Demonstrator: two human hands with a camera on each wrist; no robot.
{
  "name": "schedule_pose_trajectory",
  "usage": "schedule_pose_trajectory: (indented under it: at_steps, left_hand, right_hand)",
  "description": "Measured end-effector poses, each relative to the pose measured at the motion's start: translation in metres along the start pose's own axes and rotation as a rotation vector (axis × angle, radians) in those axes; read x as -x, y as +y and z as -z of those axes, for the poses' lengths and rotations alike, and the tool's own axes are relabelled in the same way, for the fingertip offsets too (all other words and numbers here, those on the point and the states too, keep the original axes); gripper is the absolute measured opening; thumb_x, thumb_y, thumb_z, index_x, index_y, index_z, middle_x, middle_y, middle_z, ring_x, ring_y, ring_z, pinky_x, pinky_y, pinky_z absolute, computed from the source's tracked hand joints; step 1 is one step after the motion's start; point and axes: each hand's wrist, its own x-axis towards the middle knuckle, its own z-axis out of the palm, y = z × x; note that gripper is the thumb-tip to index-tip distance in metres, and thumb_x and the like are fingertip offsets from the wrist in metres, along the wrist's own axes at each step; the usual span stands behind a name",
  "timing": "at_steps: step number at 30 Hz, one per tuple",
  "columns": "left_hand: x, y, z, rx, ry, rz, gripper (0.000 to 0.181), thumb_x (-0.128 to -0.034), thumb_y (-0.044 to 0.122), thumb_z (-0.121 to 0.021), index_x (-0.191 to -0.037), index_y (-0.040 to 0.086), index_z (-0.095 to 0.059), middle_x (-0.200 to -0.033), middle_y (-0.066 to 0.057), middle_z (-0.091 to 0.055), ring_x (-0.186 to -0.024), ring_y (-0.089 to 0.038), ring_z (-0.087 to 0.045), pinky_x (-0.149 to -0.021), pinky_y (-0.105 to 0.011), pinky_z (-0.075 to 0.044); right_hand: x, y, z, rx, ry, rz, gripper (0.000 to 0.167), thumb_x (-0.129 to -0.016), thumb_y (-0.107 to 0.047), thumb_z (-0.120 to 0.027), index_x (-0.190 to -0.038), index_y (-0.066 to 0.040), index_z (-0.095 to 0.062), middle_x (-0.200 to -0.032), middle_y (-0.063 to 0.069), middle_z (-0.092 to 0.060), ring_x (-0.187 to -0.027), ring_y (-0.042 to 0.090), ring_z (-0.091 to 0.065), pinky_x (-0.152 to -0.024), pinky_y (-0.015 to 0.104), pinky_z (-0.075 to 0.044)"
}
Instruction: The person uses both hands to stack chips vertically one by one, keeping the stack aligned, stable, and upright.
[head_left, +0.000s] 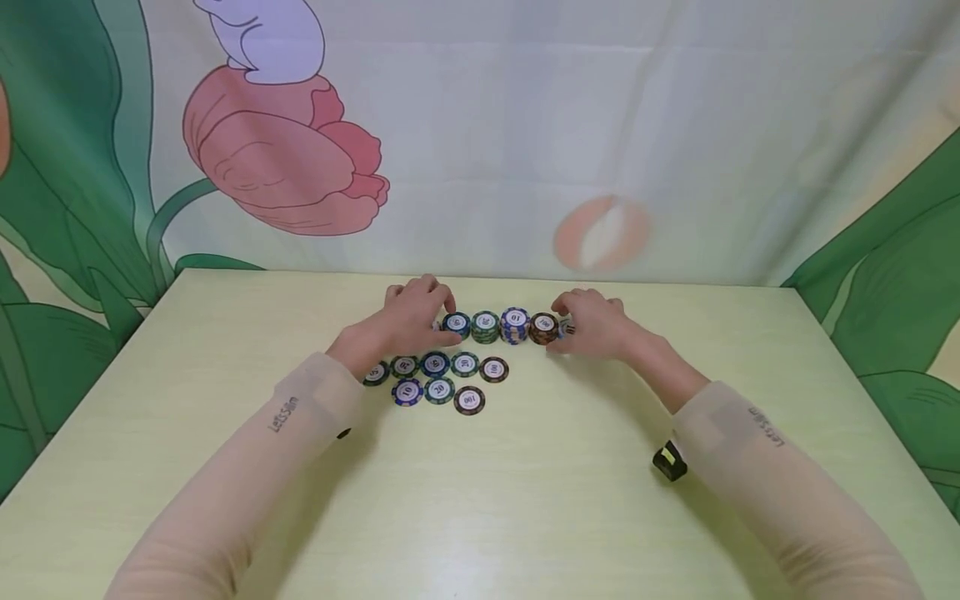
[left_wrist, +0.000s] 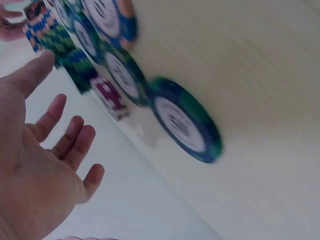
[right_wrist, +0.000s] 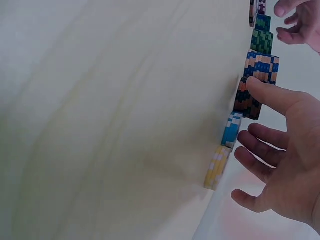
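Far back on the table [head_left: 465, 500], our head view showed four chip stacks [head_left: 513, 329] in a sideways row between our left hand [head_left: 412, 321] and right hand [head_left: 598, 327], both close. In the left wrist view, that hand was loose, gripping nothing, and we saw more of a red stack [left_wrist: 109, 97]. The right wrist view showed that hand loose too, and a yellow stack [right_wrist: 217, 167] the head view hid.

Blue-green stack [head_left: 456, 325]: is standing by the left fingers [head_left: 444, 297].
Green stack [head_left: 485, 327]: is standing between left and right fingers [head_left: 567, 300].
Blue-and-tan stack [head_left: 515, 327]: is rising tallest there (its 10 facing up).
Black-and-orange stack [head_left: 543, 328]: is standing by the right fingers.
Loose chips [head_left: 435, 364]: are lying flat, nearside of left fingers.
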Motion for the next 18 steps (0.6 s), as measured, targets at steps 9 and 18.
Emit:
schedule_pose_trajectory:
  at_steps: [9,18]
  left_hand:
    - [-0.001,0.026,-0.004,-0.043,0.022,-0.085,0.026,-0.0966,0.032,-0.073,-0.110,0.010,-0.067,-0.108,-0.006,-0.058,-0.104,-0.027,-0.050,-0.094,-0.053,-0.029]
    - [-0.001,0.044,-0.015,-0.060,-0.075,-0.179,0.017,-0.0963,0.030,-0.074,-0.102,0.014,-0.074,-0.098,0.005,-0.068,-0.092,-0.014,-0.059,-0.097,-0.054,-0.033]
  right_hand:
    - [-0.001,0.005,-0.008,0.012,0.006,-0.009,0.062,-0.089,-0.039,-0.079,-0.136,-0.004,-0.060,-0.135,0.012,-0.061,-0.125,0.036,-0.051,-0.101,0.066,-0.027]
    - [-0.005,0.008,-0.011,0.015,0.015,0.008,0.055,-0.090,-0.038,-0.078,-0.132,-0.005,-0.064,-0.129,0.012,-0.061,-0.122,0.035,-0.053,-0.099,0.067,-0.027]
